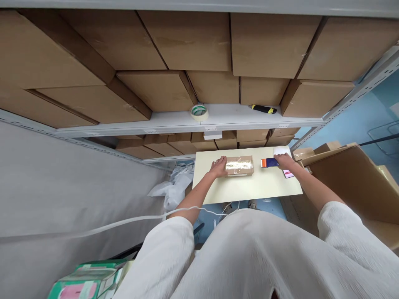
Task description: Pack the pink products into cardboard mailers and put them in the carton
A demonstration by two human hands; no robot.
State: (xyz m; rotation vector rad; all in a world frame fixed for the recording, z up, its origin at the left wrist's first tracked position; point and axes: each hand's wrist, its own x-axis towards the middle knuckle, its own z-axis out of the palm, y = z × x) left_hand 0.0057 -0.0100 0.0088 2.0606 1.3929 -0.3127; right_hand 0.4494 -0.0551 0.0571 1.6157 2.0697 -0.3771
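Far L of box: white bag (pixel 176 189), lower than it, past the table's L edge. Beyond box & a bit L of it: tape roll (pixel 199 112) on shelf (pixel 174 120).

L hand (pixel 219 167): at box's L end, touching. Fingers bent over that end; can't tell if they pinch it or just rest there.

Box (pixel 240 165): on pale table (pixel 249 189), directly R of L hand. Long axis runs L-R, approx. in line w/ table's long edges; shiny clear tape on top. L hand is the nearer one, right up against it; R hand is well off the other end.

Cutter (pixel 263 109), yellow/blk: beyond box & R of it, on shelf.

Blue tool (pixel 271 162): R of box, long axis also L-R, so approx. in line w/ box. Orange end faces box's R end, nr it, small gap btwn, no contact.

R hand (pixel 284 161): R of box, w/ tool btwn. Fingers closed round tool's R end; exact finger placement too small to tell.

Phone (pixel 288 173): R of box, partly under R hand/wrist, screen lit pink/white. Big open carton (pixel 352 187): far R of box, past table's R edge.
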